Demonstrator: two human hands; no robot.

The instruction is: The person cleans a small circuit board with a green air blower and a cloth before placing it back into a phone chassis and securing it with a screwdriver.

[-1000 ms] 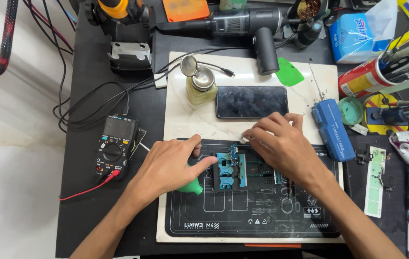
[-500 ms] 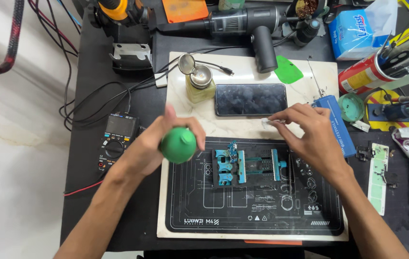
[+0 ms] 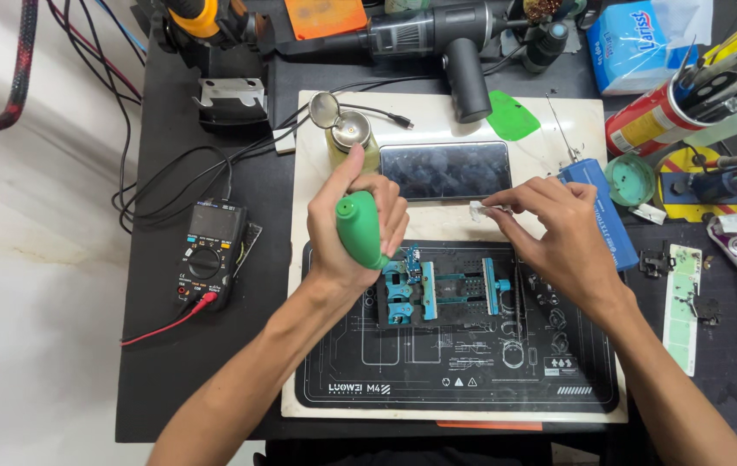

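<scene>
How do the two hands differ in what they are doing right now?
The left hand is closed in a fist around a green rubber blower, while the right hand only pinches a small pale scrap at its fingertips. The left hand sits just above the blue clamp holder, with the blower's tip pointing down at it; the right hand lies off beside the phone. Both are bare and over the white work board.
</scene>
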